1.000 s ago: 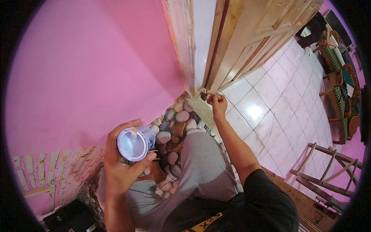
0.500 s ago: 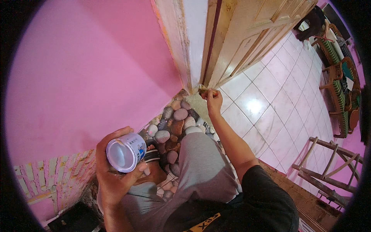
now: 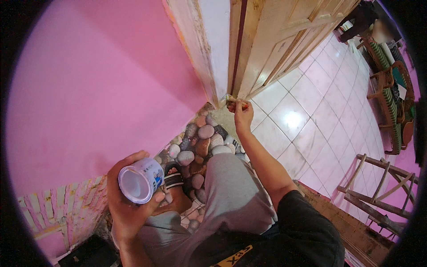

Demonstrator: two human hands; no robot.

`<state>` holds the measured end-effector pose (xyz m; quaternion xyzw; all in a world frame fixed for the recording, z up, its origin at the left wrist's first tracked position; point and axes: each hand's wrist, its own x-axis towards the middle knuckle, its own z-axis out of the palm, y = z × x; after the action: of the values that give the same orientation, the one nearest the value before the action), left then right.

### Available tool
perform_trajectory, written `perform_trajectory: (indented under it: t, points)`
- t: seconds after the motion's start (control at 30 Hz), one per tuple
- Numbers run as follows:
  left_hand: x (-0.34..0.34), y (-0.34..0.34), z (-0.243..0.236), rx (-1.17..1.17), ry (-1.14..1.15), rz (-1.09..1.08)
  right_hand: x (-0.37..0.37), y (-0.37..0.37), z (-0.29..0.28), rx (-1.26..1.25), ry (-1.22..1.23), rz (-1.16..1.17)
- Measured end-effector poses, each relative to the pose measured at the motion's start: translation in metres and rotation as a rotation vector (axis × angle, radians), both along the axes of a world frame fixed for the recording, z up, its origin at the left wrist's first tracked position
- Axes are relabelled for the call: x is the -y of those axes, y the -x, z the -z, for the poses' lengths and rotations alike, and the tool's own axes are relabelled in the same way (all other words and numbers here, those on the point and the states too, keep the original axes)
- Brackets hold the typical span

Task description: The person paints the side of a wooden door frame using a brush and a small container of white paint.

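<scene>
My left hand [image 3: 126, 213] is wrapped around a small white paint tub [image 3: 151, 171], tilted so its open mouth and pale inside show. Low at the foot of the white-painted door frame [image 3: 217, 40], my right hand [image 3: 243, 118] pinches a paintbrush [image 3: 231, 99]. The brush's tip is against or very close to the frame's bottom, just beside the lower corner of the wooden door [image 3: 289, 40]. My fingers partly cover the brush handle, and the bristles are too small to make out well.
A pink wall [image 3: 102, 89] rises at left, with bare brickwork [image 3: 66, 204] low down. Pebble-patterned flooring [image 3: 207, 132] lies under my sandalled foot. White tiles [image 3: 307, 129] stretch right toward wooden chairs [image 3: 391, 98] and a wooden ladder-like frame [image 3: 378, 191]. Another person [image 3: 358, 22] is at far upper right.
The paint tub has moved slightly left and down and is tipped a little differently. My right hand and brush have shifted slightly left and up, partly with the view.
</scene>
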<state>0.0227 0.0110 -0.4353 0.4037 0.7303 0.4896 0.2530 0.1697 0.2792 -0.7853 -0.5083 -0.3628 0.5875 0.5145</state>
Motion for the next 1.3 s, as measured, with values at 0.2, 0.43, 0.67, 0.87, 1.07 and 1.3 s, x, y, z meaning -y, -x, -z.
perform_trajectory:
  t: [0.2,0.43,0.67,0.87,1.07,1.3]
  points:
    - [0.006,0.003,-0.007,-0.012,0.039,-0.021,0.024,-0.027,-0.038,-0.064,-0.001,-0.001]
    - [-0.003,0.001,-0.006,0.052,-0.002,0.03,0.007,-0.005,-0.053,-0.056,-0.064,-0.024]
    - [-0.004,-0.002,-0.009,-0.032,0.042,-0.01,0.026,-0.038,-0.084,-0.086,-0.062,0.009]
    - [-0.011,-0.008,-0.009,-0.038,0.055,0.008,0.011,-0.012,-0.065,-0.109,-0.028,-0.038]
    - [0.0,-0.005,-0.007,-0.015,0.05,-0.031,0.026,-0.031,-0.073,-0.125,-0.03,-0.016]
    - [-0.006,-0.006,-0.006,0.072,-0.022,0.016,0.018,-0.009,0.029,0.043,0.134,-0.039]
